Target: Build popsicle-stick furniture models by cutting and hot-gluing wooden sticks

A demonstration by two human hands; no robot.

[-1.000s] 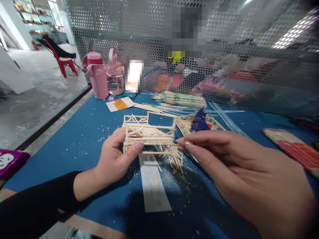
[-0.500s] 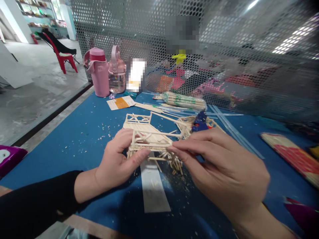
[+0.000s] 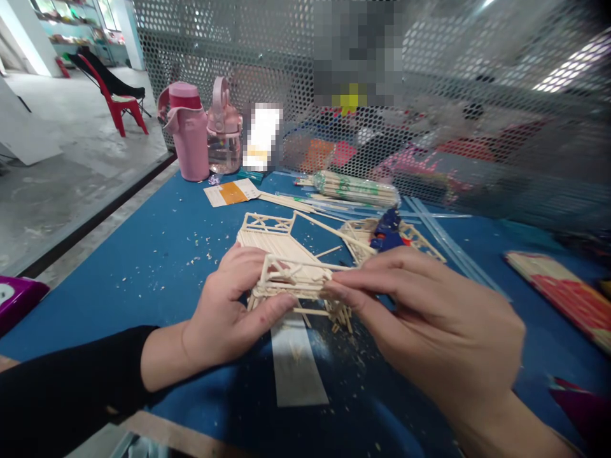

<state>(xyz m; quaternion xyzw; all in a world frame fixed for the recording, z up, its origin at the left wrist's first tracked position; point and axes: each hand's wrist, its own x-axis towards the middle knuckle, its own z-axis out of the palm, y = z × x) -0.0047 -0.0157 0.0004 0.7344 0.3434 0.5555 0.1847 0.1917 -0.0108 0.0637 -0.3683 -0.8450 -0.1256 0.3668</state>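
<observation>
- I had the stick frame in front of me, over mid worktop; couldn't tell if its near edge was touching down.
- L hand: fingers gripping the frame's L end, thumb on the near side, prob. to keep it steady.
- R hand: fingers pinched closed at the near R corner, prob. for fine control; couldn't tell if a tiny bit was btwn them.
- Pale strip ran out below the frame, maybe as a surface guard.
- Blue tool lay w/in reach past R hand, by a 2nd frame.
</observation>
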